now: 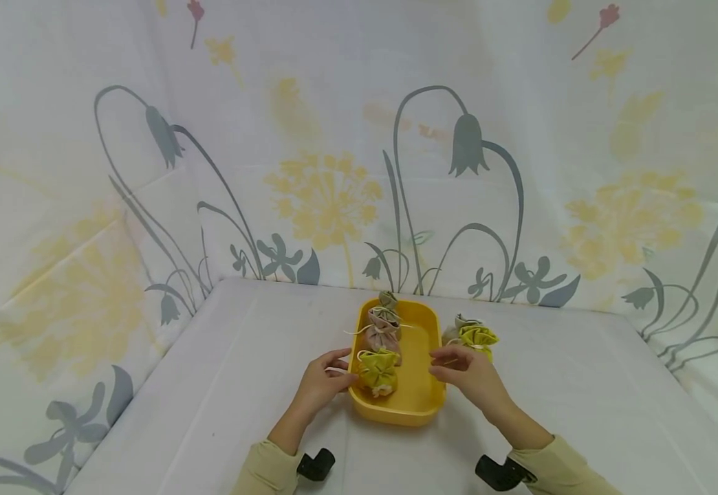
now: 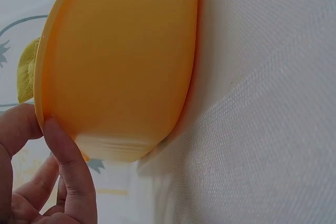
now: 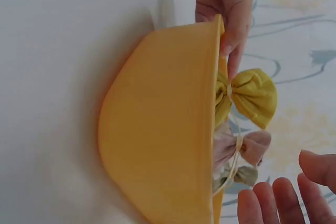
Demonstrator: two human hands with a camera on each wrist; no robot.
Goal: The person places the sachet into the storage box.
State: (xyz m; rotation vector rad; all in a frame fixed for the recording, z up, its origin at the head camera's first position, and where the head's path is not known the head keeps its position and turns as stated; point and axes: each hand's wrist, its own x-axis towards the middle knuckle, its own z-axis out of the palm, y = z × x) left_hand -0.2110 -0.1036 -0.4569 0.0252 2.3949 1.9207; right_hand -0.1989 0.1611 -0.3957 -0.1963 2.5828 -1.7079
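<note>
A yellow plastic tub (image 1: 396, 415) stands on the white table. Along its left side sit three small drawstring pouches: a yellow-green one (image 1: 377, 368) in front, a pinkish one (image 1: 382, 330) behind it, and a grey-green one (image 1: 387, 300) at the back. My left hand (image 1: 323, 379) pinches the tub's left rim between thumb and finger, as the left wrist view shows close up. Over by the right rim is my right hand (image 1: 473, 378), its fingers loosely bent and holding nothing. In the right wrist view its fingertips appear apart from the tub.
Just right of the tub, beyond my right hand, another yellow-green pouch (image 1: 479, 335) sits with a greyish pouch (image 1: 452, 335) beside it, partly hidden. White table surface (image 1: 241, 357) stretches to both sides. A flower-printed curtain (image 1: 334, 103) hangs behind the table.
</note>
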